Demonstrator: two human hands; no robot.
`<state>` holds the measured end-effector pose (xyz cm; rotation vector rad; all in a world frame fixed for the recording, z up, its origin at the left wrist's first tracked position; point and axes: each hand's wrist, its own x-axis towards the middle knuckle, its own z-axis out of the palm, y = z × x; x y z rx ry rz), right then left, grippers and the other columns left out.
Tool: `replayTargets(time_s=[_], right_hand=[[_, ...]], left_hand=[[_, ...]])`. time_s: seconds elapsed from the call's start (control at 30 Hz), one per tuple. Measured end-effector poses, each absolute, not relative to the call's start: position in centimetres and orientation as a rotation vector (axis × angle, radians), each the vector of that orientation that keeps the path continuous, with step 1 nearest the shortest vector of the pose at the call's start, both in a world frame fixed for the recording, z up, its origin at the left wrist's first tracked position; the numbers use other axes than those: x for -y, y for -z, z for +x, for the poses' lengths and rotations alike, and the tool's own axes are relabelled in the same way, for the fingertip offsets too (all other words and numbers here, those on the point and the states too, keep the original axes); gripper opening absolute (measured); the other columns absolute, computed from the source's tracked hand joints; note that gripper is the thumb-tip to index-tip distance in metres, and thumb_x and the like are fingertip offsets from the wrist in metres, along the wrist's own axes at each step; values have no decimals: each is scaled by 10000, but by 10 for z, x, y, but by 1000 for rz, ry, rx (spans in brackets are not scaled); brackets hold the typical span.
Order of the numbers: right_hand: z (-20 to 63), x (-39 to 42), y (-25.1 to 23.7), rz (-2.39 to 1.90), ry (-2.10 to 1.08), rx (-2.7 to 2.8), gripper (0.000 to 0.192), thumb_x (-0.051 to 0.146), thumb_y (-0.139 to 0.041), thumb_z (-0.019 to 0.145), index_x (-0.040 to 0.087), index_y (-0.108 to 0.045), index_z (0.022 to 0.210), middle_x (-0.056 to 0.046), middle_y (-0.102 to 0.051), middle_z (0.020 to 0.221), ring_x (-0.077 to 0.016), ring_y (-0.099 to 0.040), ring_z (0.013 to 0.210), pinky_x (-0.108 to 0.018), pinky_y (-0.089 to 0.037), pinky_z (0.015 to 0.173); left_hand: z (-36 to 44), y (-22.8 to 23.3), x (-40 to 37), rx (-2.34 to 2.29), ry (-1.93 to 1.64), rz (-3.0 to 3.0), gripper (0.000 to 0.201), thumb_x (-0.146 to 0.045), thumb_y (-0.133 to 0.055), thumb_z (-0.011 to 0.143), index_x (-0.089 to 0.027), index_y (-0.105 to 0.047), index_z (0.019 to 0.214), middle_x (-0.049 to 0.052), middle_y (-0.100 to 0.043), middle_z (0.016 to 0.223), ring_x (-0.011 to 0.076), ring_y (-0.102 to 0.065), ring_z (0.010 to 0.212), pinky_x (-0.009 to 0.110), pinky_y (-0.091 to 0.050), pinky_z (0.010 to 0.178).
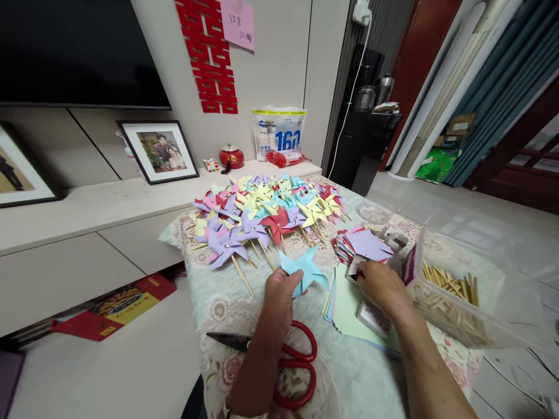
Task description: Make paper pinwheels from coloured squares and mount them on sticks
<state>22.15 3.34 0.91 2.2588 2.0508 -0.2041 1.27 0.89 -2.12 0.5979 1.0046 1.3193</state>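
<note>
Okay, my left hand (280, 288) pinches a light-blue pinwheel (309, 271), near side of the massed pinwheels (271, 203) on the tablecloth (364, 378). My right hand (382, 284) is at a small box (353, 272) by green sheets (343, 314), fingertips hidden, can't tell whether gripping.

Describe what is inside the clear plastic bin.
Loose wooden sticks lie in the clear plastic bin; some show dimly through its wall, but those buried in the heap are covered.
</note>
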Motion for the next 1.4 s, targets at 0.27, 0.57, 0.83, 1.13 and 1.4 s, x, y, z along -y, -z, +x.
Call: replayTargets(time_s=[0.27,0.57,0.83,1.13,1.4], right_hand=[[221,-33,-13,2242,219,-2063,269,156,-450,833,187,-715,869,-143,-760,951,-287,-716,883,-300,-323,582],[218,-32,-18,2337,193,-1980,326,247,-397,899,161,-710,937,-194,-753,994,-344,-712,916,-337,-362,625],[218,-29,-21,2396,141,-1986,309,233,-404,887,147,-695,945,-196,-750,926,-335,-704,841,-339,-354,604],[216,-24,-14,2628,835,-2564,111,224,-494,749,217,-498,638,-56,-722,735,-192,-684,629,-261,-428,561],[194,-27,1,2308,1920,-2411,67,216,-529,737,216,-490,682,35,-626,509,-134,-594,479,-240,-477,511]], left_hand=[[13,20,-9,-997,-1326,605,157,-254,-752,661,-154,-664,745,-9,-660,630,131,-583,559,243,-446,559],[13,20,-10,-1008,-1332,602,211,-280,-767,628,-144,-680,763,-1,-660,612,139,-582,546,247,-444,547],[13,19,-9,-1027,-1322,602,170,-267,-748,651,-154,-665,747,-4,-662,625,140,-586,550,250,-450,559],[12,23,-10,-1026,-1322,594,200,-276,-755,647,-149,-680,782,8,-687,647,152,-611,564,253,-452,555],[12,23,-10,-1008,-1344,604,182,-271,-758,658,-152,-668,761,5,-677,647,142,-601,577,241,-441,563]])
